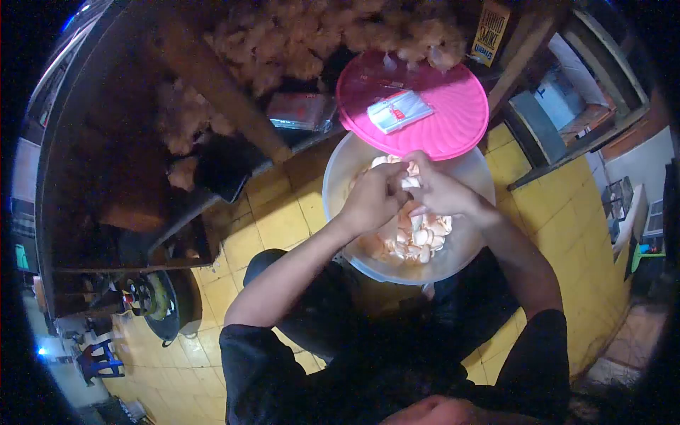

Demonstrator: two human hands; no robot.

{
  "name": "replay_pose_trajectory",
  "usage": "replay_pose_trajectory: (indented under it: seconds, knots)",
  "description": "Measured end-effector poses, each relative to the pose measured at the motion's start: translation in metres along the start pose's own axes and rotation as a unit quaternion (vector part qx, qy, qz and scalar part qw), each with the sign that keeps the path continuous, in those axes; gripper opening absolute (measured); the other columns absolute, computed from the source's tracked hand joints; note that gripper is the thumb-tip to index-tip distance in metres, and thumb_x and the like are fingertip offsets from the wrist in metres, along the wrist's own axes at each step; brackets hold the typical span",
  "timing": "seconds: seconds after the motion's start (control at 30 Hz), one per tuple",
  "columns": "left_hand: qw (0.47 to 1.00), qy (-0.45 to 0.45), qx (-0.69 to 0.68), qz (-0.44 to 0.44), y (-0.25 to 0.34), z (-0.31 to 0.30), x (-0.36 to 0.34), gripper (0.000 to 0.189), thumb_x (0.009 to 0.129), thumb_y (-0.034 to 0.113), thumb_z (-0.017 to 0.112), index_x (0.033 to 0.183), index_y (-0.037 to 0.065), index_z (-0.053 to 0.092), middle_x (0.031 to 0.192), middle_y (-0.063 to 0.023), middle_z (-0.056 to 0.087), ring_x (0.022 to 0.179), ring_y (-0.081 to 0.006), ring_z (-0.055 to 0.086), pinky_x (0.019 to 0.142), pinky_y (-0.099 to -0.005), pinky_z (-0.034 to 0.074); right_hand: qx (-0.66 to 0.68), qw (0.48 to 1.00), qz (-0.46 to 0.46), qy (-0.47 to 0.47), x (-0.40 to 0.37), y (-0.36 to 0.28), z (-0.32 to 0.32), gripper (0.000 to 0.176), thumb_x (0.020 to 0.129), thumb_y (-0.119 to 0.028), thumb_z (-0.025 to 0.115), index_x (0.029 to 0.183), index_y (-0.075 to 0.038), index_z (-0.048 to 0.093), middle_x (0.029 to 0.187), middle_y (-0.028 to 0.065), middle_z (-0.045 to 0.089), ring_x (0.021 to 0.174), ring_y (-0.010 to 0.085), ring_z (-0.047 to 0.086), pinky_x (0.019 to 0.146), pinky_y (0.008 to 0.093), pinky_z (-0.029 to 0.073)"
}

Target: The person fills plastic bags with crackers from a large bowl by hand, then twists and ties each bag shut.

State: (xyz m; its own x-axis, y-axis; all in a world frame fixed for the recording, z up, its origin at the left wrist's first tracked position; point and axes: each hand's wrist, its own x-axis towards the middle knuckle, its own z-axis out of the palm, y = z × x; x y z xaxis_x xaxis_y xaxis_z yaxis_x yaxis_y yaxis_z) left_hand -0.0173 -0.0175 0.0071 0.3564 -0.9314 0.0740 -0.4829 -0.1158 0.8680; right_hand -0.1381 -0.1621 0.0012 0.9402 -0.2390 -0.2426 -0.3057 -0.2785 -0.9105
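Observation:
My left hand [375, 195] and my right hand [443, 190] meet over a large translucent tub [340, 170]. Between them is a small clear bag holding pale pieces [410, 182], with the fingers of both hands closed on it. Below the hands, many pale orange and white chips [418, 237] lie in the tub. A round pink lid [453, 106] rests at the tub's far edge, with a stack of clear plastic bags [400, 111] on it. The exact finger grip is partly hidden.
A dark wooden shelf [234, 92] holds many packed bags [297, 42] and another plastic packet [301, 111]. A yellow box [491, 33] stands at the top. Yellow floor tiles [276, 219] surround the tub. A dark pan [166, 304] is at the left.

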Motion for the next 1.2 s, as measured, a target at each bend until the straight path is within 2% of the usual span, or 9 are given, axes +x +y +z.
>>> replay_pose_trajectory:
  seconds: [0.27,0.33,0.43,0.53,0.7,0.77,1.0,1.07,1.2]
  knots:
    - [0.996,-0.027,-0.031,-0.084,-0.011,0.0,0.003,0.038,0.093,0.013,0.063,0.124,-0.009,0.054,0.093,-0.0156,0.068,0.07,-0.0168,0.068,0.061,-0.0312,0.055,-0.066,0.99,-0.121,-0.044,-0.001,0.0,0.007,0.076,0.079,0.007,0.056,0.144,-0.004,0.019,0.124,0.0237,0.054,0.113,0.0385,0.058,0.093,0.0458,0.047]
    - [0.998,0.058,0.026,0.002,-0.015,0.004,0.002,0.038,0.094,0.012,0.062,0.125,-0.006,0.053,0.097,-0.0165,0.067,0.071,-0.0178,0.069,0.059,-0.0304,0.055,-0.23,0.94,-0.251,0.019,-0.002,-0.001,0.005,0.081,0.078,0.008,0.058,0.144,-0.001,0.011,0.096,0.0216,0.066,0.093,0.0349,0.067,0.083,0.0461,0.051]
    - [0.989,-0.018,-0.067,-0.13,0.014,-0.005,-0.004,0.033,0.084,0.012,0.065,0.113,-0.004,0.06,0.096,-0.0208,0.07,0.085,-0.0307,0.07,0.083,-0.0398,0.052,-0.149,0.988,-0.005,-0.033,-0.004,-0.008,0.007,0.086,0.08,0.009,0.056,0.151,-0.007,0.012,0.119,0.0216,0.059,0.085,0.0299,0.067,0.078,0.0397,0.054]
    - [0.996,0.004,-0.075,-0.053,-0.008,0.0,0.002,0.037,0.08,0.004,0.064,0.116,-0.002,0.057,0.094,-0.0221,0.068,0.09,-0.0341,0.068,0.085,-0.0419,0.051,-0.196,0.969,-0.142,0.056,-0.004,-0.007,0.013,0.07,0.082,0.003,0.064,0.143,-0.004,0.03,0.079,0.0114,0.066,0.076,0.027,0.068,0.069,0.0416,0.053]
    - [0.967,0.099,0.232,0.032,-0.025,-0.018,0.004,0.028,0.078,-0.001,0.061,0.106,0.002,0.059,0.087,-0.0236,0.066,0.082,-0.0423,0.065,0.075,-0.0497,0.052,-0.125,0.984,-0.078,0.098,-0.002,0.005,0.002,0.037,0.088,-0.014,0.068,0.12,-0.002,0.054,0.074,0.0113,0.062,0.066,0.029,0.061,0.062,0.0379,0.049]
    - [0.957,0.093,0.275,-0.01,-0.016,-0.026,0.002,0.027,0.081,0.0,0.057,0.107,0.003,0.056,0.086,-0.0241,0.065,0.083,-0.0426,0.065,0.074,-0.0527,0.051,-0.291,0.949,-0.072,-0.094,0.007,0.055,0.005,0.053,0.09,-0.027,0.068,0.132,-0.004,0.045,0.089,0.014,0.066,0.078,0.0267,0.066,0.072,0.0387,0.051]
    - [0.959,0.145,0.238,-0.042,-0.005,-0.035,0.01,0.033,0.083,0.003,0.057,0.115,0.005,0.048,0.093,-0.0256,0.065,0.088,-0.0447,0.064,0.074,-0.0543,0.051,-0.3,0.95,-0.04,-0.076,-0.01,0.119,0.085,0.08,0.09,-0.043,0.062,0.15,-0.007,0.021,0.108,0.0226,0.064,0.088,0.0328,0.067,0.079,0.0442,0.051]
    - [0.953,0.118,0.261,-0.094,-0.001,-0.035,0.009,0.033,0.083,0.001,0.056,0.115,0.004,0.047,0.096,-0.0249,0.065,0.089,-0.0457,0.063,0.074,-0.0545,0.051,-0.177,0.911,0.228,-0.294,-0.013,0.037,0.081,0.067,0.088,-0.037,0.063,0.141,-0.004,0.038,0.106,0.0242,0.065,0.092,0.0378,0.066,0.083,0.0469,0.05]
    - [0.968,0.167,0.187,0.027,-0.023,-0.03,0.011,0.035,0.08,-0.004,0.057,0.113,0.003,0.048,0.094,-0.0233,0.065,0.088,-0.0457,0.063,0.073,-0.0537,0.05,-0.304,0.92,0.001,-0.247,-0.016,0.028,0.085,0.034,0.079,-0.02,0.063,0.106,0.001,0.062,0.094,0.0266,0.066,0.086,0.0382,0.066,0.082,0.0485,0.051]
